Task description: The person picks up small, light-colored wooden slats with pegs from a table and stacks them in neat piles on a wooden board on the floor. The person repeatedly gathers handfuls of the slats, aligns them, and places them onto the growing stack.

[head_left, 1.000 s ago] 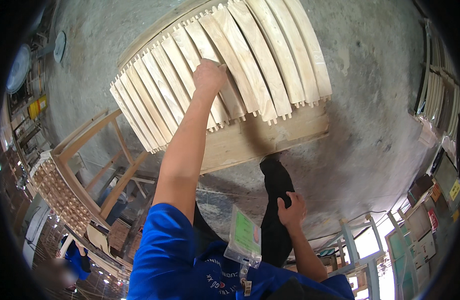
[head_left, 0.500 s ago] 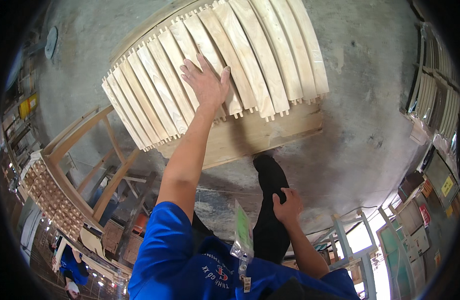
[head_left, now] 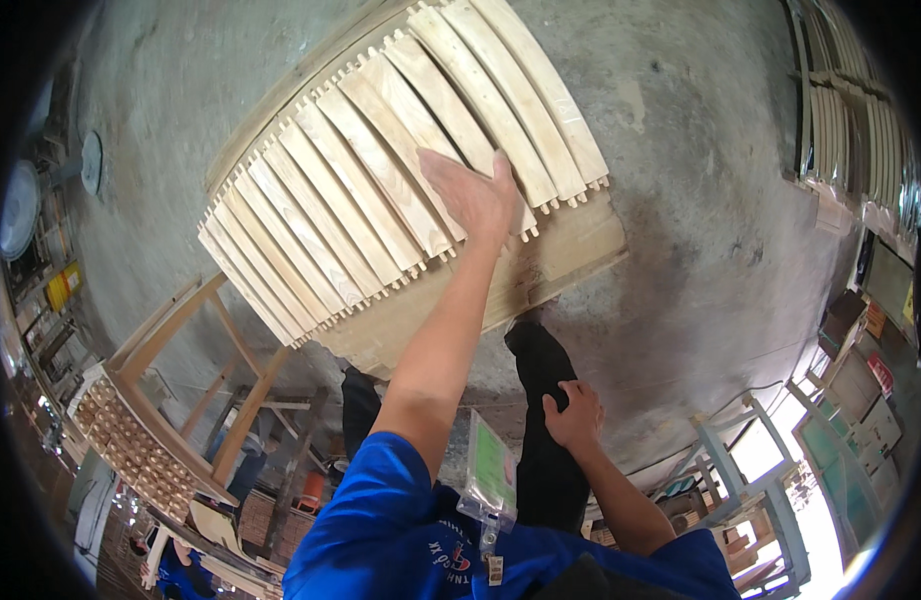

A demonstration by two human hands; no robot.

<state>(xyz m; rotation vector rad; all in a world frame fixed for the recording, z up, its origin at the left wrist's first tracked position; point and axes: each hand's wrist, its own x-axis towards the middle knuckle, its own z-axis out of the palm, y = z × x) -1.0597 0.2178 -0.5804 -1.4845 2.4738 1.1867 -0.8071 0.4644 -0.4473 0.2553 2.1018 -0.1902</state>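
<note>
1. Wooden slats (head_left: 350,150), pale and gently curved, side by side in a long row across the upper middle of the view, on top of a broad wooden board (head_left: 580,235) low over the grey floor (head_left: 690,260).
2. Small pegs along both ends of the row, jutting past the board-side edge nearest the body.
3. Left hand (head_left: 477,200) palm down over the near part of the row, right of its middle; fingers straight and close together, pointing up and to the left, thumb held wide of them; nothing pinched between. Cannot tell how firmly pressed.
4. Dark gap just beyond the thumb, between the slat under the hand and three slats grouped at the right end.
5. Right hand (head_left: 577,412) well apart from the wood, resting on the black trouser leg (head_left: 548,365) near the knee; fingers loosely bent and a little spread, thumb apart, holding nothing visible.
6. Green card in a clear badge holder (head_left: 491,465), hanging in front of the blue shirt (head_left: 380,515).
7. To the left, near the row's lower corner, a wooden frame (head_left: 242,335) with bars, and beside it a stack of round-ended pieces (head_left: 135,440).
8. At lower left, a co-worker in blue (head_left: 180,572), small and partly hidden.
9. At far right, more curved pieces (head_left: 860,140) stacked, with clear wrapping.
</note>
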